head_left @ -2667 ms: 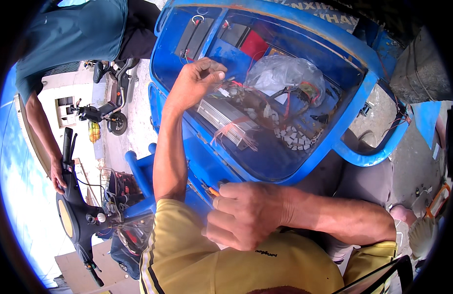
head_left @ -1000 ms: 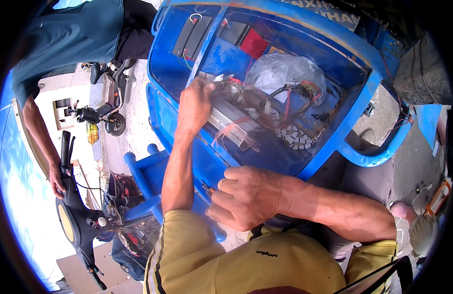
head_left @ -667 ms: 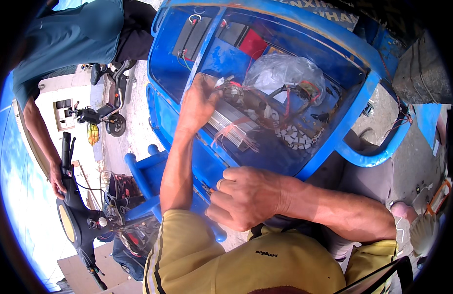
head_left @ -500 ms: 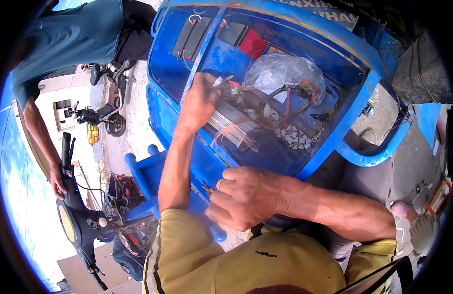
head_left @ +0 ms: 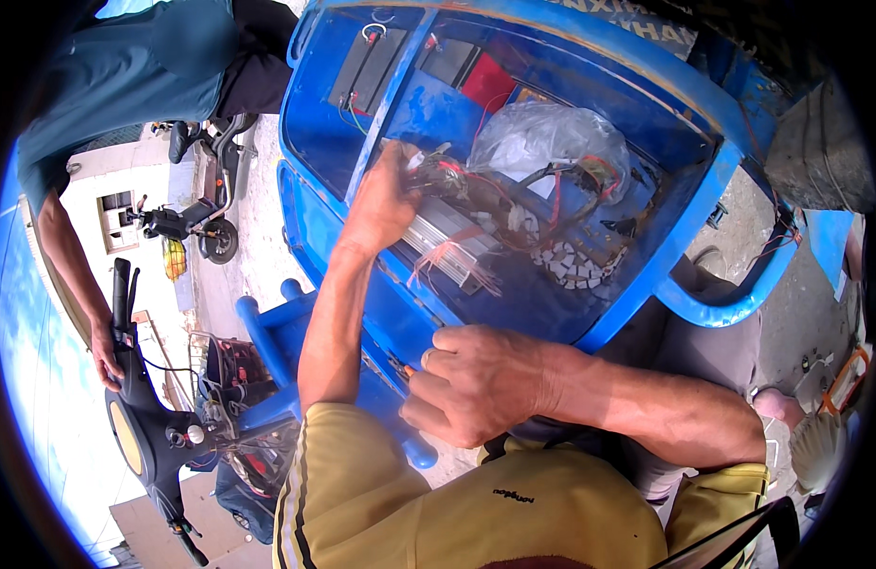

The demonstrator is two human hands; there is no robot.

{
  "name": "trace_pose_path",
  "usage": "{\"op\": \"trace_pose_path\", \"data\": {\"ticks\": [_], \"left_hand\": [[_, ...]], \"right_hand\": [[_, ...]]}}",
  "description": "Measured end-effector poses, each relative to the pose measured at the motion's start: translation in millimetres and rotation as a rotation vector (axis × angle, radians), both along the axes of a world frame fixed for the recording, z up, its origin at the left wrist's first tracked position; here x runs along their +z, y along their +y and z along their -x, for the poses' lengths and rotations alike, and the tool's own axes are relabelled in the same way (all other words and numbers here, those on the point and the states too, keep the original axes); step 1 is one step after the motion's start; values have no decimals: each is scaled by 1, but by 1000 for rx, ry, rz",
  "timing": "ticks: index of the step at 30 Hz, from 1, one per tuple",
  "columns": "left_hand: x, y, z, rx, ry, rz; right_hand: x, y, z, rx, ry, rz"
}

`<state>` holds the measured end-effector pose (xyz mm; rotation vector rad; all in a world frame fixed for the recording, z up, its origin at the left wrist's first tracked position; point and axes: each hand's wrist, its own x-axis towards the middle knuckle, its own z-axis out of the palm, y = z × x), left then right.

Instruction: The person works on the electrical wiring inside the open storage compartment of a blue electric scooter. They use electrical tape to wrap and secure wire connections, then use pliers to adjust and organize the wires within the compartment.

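Observation:
Inside the blue metal compartment [head_left: 713, 190], my left hand [head_left: 386, 190] has its fingers closed on a bundle of wires with pale connectors [head_left: 440, 169]. Just below it lies a finned aluminum controller box [head_left: 447, 242] with pink wires. Batteries [head_left: 372, 66] and a crumpled clear plastic bag [head_left: 542, 142] sit farther back. My right hand [head_left: 476, 389] is curled into a fist low at the compartment's front; a small orange piece [head_left: 409, 371] peeks out beside its fingers, and what it grips is mostly hidden.
At the left, another person [head_left: 144, 57] in a teal shirt has a hand [head_left: 106, 351] on black handlebars [head_left: 139, 408]. A scooter [head_left: 206, 223] stands behind. A blue tube loop [head_left: 741, 308] juts out at right, beside a gray weathered block [head_left: 817, 142].
My left hand has moved forward and closed on the wire bundle. My right hand rose a little earlier and has since stayed nearly still.

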<state>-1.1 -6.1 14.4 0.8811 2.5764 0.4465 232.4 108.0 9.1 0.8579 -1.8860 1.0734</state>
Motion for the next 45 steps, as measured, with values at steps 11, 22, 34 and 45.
{"op": "trace_pose_path", "data": {"ticks": [11,22,34,45], "left_hand": [[4,2,-5,216,-279,-545],[-4,-14,-23,285,114,-747],[8,7,-35,261,298,-200],[4,3,-23,153,100,-95]], "right_hand": [[1,2,0,-7,2,-7],[3,4,0,24,-23,-17],[3,3,0,8,-15,-15],[3,3,0,16,-17,-20]]}}
